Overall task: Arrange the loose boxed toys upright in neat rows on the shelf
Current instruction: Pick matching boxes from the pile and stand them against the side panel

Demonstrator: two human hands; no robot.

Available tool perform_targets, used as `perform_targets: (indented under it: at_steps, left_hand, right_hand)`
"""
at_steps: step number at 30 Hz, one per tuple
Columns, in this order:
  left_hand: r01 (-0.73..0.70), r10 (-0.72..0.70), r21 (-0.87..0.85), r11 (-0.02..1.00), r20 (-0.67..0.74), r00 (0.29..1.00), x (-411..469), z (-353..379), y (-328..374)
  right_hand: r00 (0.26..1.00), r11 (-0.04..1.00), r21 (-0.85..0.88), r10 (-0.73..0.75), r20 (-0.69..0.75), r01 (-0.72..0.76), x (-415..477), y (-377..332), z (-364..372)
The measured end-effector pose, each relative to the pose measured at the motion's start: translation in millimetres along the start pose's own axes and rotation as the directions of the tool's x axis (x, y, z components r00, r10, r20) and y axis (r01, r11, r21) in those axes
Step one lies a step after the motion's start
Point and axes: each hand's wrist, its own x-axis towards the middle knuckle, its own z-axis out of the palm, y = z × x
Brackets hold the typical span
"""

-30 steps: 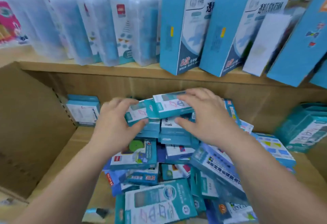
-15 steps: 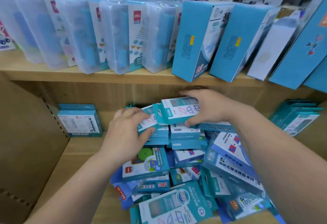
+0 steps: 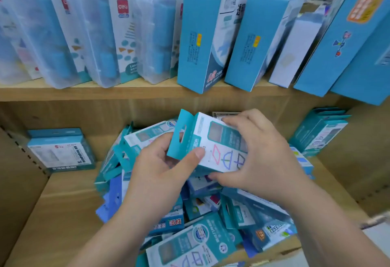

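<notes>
Since a moment ago the white-and-teal toy box (image 3: 219,146) has come up off the heap and now sits tilted in both hands, its teal hang tab pointing up and left. At the far left of the lower wooden shelf (image 3: 63,195), a small stack of flat teal cartons (image 3: 61,150) lies against the back panel, well apart from the rest. The left hand (image 3: 160,173) has its grip pinching the box at the tab end, thumb pressed on the printed white face. Beneath the hands spreads the pile of loose boxes (image 3: 202,220), glossy card in teal, white and darker blue, lying flat and skewed over one another out to the near edge. The right hand (image 3: 259,157) has its grip closed round the other end of the same box, fingers across the top and thumb underneath. At the far right a second stack of teal cartons (image 3: 318,131) leans on the side wall. On the upper shelf, clear plastic cases (image 3: 101,34) stand at the left and tall blue card boxes (image 3: 211,38) lean at the right
</notes>
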Motion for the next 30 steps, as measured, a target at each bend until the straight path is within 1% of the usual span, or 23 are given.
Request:
perform_targets:
  at_steps: [2,5,9,11,13,16,21,23,26,27,29,30]
  left_hand:
    - [0.032,-0.029,-0.085,0.996,0.029,0.999,-5,19,4]
    - [0.012,-0.004,-0.134,0.991,0.06,0.998,-8,49,11]
    - [-0.035,0.044,-0.091,0.995,0.098,0.994,-5,99,21]
    - [-0.057,0.063,-0.064,0.996,0.101,0.993,-2,133,22]
    - [-0.059,0.06,-0.009,0.998,0.123,0.991,3,172,22]
    - [-0.057,0.034,0.112,0.992,0.199,0.979,16,232,19]
    - [-0.104,-0.001,0.365,0.925,0.277,0.961,57,319,-8]
    - [-0.114,-0.019,0.454,0.884,0.277,0.961,74,346,-24]
    - [-0.184,0.009,0.584,0.791,0.289,0.957,99,378,-48]
    - [-0.204,0.014,0.623,0.755,0.296,0.955,106,386,-56]
    - [-0.225,0.02,0.689,0.689,0.292,0.956,119,397,-71]
    - [-0.221,0.022,0.702,0.677,0.281,0.959,124,401,-78]
  right_hand:
    - [0.998,1.0,-0.018,-0.006,-0.062,0.005,-13,2,-8]
    - [0.994,1.0,-0.018,0.009,-0.107,-0.011,-32,20,-29]
    - [0.991,1.0,-0.027,0.009,-0.133,-0.013,-62,69,-63]
    - [0.989,0.999,-0.005,0.038,-0.145,-0.039,-79,102,-75]
    - [0.984,0.997,0.014,0.077,-0.159,-0.076,-95,139,-84]
    - [0.96,0.986,0.089,0.159,-0.23,-0.142,-115,196,-88]
    - [0.88,0.928,0.241,0.352,-0.318,-0.284,-138,276,-67]
    - [0.844,0.891,0.273,0.438,-0.31,-0.362,-143,300,-52]
    - [0.796,0.824,0.308,0.551,-0.248,-0.475,-148,326,-25]
    - [0.79,0.805,0.323,0.574,-0.215,-0.497,-150,331,-17]
    - [0.791,0.763,0.368,0.602,-0.106,-0.531,-154,340,-2]
    - [0.795,0.74,0.397,0.605,-0.039,-0.544,-157,343,5]
